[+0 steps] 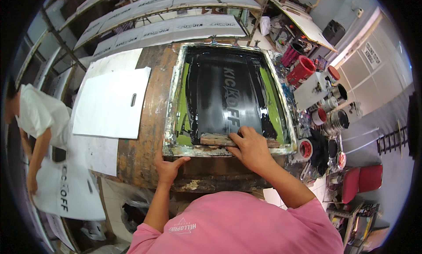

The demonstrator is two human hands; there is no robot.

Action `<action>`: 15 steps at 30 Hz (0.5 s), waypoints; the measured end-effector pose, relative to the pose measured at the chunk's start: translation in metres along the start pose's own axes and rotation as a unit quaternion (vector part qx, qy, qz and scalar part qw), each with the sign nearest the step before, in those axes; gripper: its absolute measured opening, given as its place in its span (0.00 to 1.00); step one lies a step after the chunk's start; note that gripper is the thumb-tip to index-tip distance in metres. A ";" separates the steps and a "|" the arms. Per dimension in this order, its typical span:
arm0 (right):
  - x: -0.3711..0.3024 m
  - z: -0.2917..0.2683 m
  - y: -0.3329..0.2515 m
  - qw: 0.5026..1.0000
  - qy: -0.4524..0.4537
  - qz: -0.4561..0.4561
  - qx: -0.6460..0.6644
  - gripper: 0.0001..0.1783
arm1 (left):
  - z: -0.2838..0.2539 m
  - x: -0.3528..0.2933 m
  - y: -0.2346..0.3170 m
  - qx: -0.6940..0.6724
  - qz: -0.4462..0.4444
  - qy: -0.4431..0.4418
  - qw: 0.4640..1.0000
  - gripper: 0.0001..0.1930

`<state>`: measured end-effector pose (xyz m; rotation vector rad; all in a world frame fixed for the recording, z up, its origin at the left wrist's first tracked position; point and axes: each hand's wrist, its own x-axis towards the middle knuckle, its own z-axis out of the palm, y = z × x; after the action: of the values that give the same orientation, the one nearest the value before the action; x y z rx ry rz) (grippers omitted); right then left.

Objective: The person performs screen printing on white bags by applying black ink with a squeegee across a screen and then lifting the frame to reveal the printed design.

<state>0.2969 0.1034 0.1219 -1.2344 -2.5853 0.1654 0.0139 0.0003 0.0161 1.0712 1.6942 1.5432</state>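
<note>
A screen-printing frame [172, 100] with black ink and green edges lies on a stained wooden table [149, 135]. My right hand [250, 146] grips a wooden squeegee [215, 140] at the near end of the screen. My left hand [169, 166] rests on the frame's near left corner, thumb against its edge.
A stack of white plastic bags [112, 102] lies left of the frame. Ink cans and a red cup [301, 69] crowd the right side. Printed bags dry on racks [167, 30] at the back. Another person [35, 118] at the left handles a printed bag.
</note>
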 end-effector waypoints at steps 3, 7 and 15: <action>0.006 -0.039 -0.017 0.989 0.119 -0.025 -0.082 0.24 | 0.009 0.014 0.045 -0.069 0.076 0.033 0.994 0.46; 0.068 -0.102 -0.007 0.957 0.249 -0.057 -0.138 0.22 | 0.021 0.057 0.087 -0.134 0.246 0.075 0.957 0.60; 0.133 -0.159 0.006 0.929 0.345 -0.085 -0.108 0.23 | 0.047 0.030 0.002 0.625 0.091 -0.082 0.771 0.61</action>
<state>0.2674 0.2083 0.2981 -0.8982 -2.0935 -0.5115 0.0397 0.0498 0.0140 1.9276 2.5303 0.1392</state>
